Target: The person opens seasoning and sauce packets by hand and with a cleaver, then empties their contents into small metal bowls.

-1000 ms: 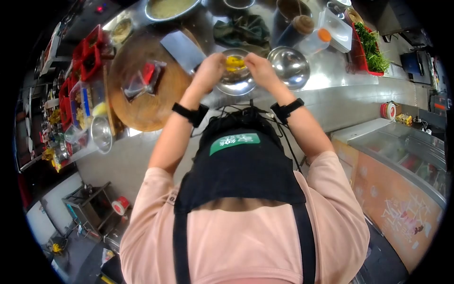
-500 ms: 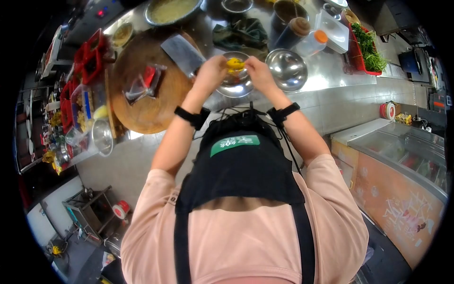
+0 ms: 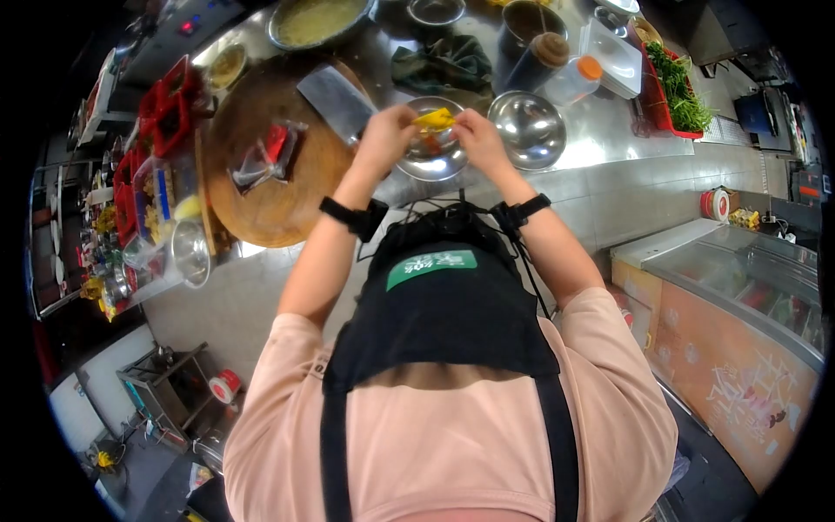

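Kitchen with cleaver [image 3: 336,101], chopping board [image 3: 248,200] and greens [image 3: 680,91].

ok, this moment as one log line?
left hand: on yellow packet; right hand: on other end; packet: above steel bowl; cleaver: at round board's edge

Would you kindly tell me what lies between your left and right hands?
A small yellow packet, held between the left hand and right hand over a round, shiny steel bowl, in the head view.
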`<state>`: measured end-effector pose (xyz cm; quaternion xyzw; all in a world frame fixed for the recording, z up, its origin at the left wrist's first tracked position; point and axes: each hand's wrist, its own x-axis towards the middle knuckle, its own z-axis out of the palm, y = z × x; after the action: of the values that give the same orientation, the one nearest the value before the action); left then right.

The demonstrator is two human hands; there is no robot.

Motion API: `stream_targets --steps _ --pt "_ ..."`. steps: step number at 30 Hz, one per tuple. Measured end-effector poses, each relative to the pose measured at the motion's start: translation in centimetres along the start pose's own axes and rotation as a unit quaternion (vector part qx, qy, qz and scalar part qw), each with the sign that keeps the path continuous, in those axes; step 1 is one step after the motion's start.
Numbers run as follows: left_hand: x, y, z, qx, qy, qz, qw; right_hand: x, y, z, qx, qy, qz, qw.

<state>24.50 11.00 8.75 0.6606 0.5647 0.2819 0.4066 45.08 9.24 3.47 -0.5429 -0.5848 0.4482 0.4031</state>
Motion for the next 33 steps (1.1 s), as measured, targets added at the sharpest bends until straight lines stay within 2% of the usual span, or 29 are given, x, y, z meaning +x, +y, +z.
stream_targets --steps 7,10,14,19,25,33 --pt "0.2 -0.4 0.2 -0.008 -0.019 -0.054 0.998 -0.3 -0.6 -0.1 0.002 0.006 0.007 1.000" --pt "0.5 -1.4 0.9 -0.049 -0.021 -0.022 0.998 -0.5 -1.6 0.1 -0.016 -0.016 -0.005 1.000" --pt "0.6 -1.3 0.8 -0.056 -0.025 -0.037 0.997 -0.3 -1.0 0.3 -0.017 -0.013 -0.037 0.999" --pt "0.0 -0.1 -0.3 -0.051 -0.054 -0.102 0.992 -0.3 -1.1 -0.7 -0.039 -0.015 -0.010 0.999" --pt "0.0 -0.9 -0.1 -0.023 -0.041 -0.052 0.998 -0.3 -1.9 -1.3 -0.039 -0.043 -0.012 0.998" --pt "0.4 -1.3 -0.4 -0.036 -0.040 -0.036 0.998 0.0 -2.4 -1.5 -0.031 -0.046 -0.014 0.998"
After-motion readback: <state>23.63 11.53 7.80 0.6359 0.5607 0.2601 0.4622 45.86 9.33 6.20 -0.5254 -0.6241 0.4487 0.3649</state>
